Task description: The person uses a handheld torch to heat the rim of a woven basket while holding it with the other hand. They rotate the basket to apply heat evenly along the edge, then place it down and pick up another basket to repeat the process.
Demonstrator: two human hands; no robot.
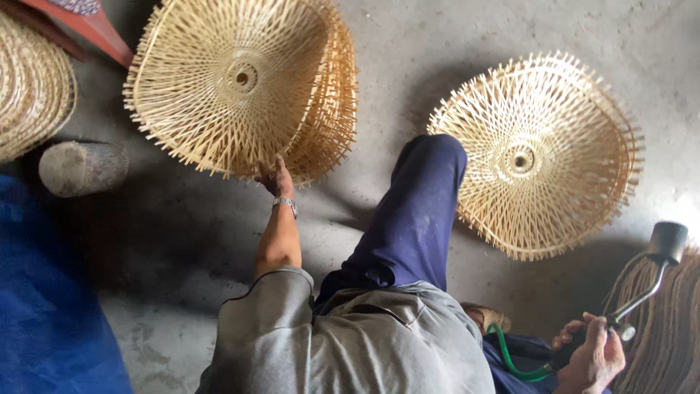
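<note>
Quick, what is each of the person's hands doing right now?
Left hand: at the rim of the stacked woven bamboo frames; grip cannot be told.
Right hand: closed around a gas torch with a green hose.
</note>
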